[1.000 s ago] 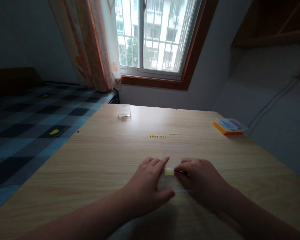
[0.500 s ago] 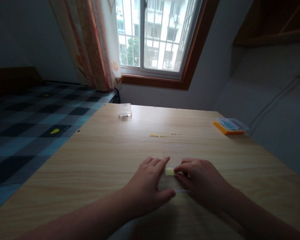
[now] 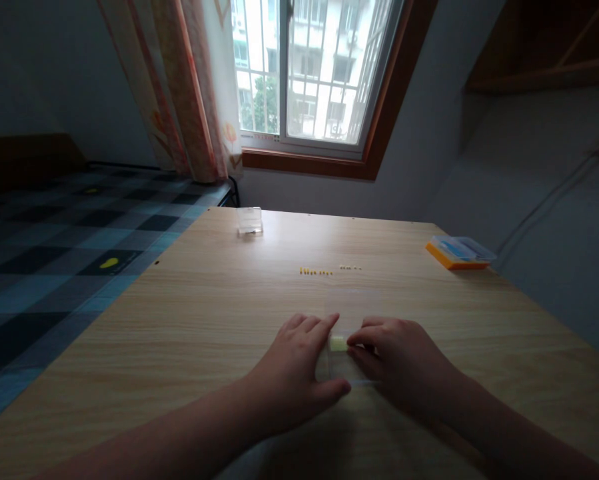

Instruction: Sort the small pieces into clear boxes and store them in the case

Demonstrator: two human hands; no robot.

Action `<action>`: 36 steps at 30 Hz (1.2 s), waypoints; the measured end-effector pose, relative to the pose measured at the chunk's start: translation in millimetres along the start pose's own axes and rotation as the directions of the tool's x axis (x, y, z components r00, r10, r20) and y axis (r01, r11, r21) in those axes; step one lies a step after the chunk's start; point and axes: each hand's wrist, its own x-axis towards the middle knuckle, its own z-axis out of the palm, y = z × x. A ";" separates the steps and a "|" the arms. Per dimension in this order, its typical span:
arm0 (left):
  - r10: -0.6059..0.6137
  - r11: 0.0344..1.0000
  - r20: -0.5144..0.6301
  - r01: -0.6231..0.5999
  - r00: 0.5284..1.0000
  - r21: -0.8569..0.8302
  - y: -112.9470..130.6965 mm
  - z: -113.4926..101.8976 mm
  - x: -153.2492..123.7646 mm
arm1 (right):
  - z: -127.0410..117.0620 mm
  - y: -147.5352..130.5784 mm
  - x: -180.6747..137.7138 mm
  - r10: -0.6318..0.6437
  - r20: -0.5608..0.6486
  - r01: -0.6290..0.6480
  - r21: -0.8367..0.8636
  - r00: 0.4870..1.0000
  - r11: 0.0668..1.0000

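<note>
A clear plastic box (image 3: 342,367) lies on the table in front of me, its see-through lid (image 3: 353,301) apparently folded back on the far side. Inside, near the far left corner, is a small block of pale yellow-green pieces (image 3: 338,344). My left hand (image 3: 299,360) grips the box's left side, forefinger at the far edge and thumb at the near edge. At the right end of the yellow-green block, my right hand (image 3: 394,347) has thumb and forefinger pinched together. Whatever lies between those fingertips is too small to tell.
Beyond the box are a row of tiny yellow pieces (image 3: 316,271) and some tiny white ones (image 3: 350,267). A clear case (image 3: 250,221) stands at the far left, an orange-and-clear box (image 3: 459,252) at the right edge. A checked bed (image 3: 129,227) adjoins the table (image 3: 179,320).
</note>
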 end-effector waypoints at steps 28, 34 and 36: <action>-0.005 0.999 -0.014 0.005 1.000 -0.039 1.7 -2.4 -0.8 | -52.3 63.5 38.9 0.003 -0.503 0.038 0.071 0.864 0.997; -0.007 0.999 -0.016 0.006 1.000 -0.042 1.1 -2.3 -1.4 | -41.1 93.9 95.9 -0.013 -0.306 -0.006 -0.062 0.952 0.998; -0.006 0.999 -0.015 0.006 1.000 -0.048 1.0 -2.2 -1.3 | -33.9 96.1 112.9 -0.010 -0.262 -0.011 -0.079 0.965 0.997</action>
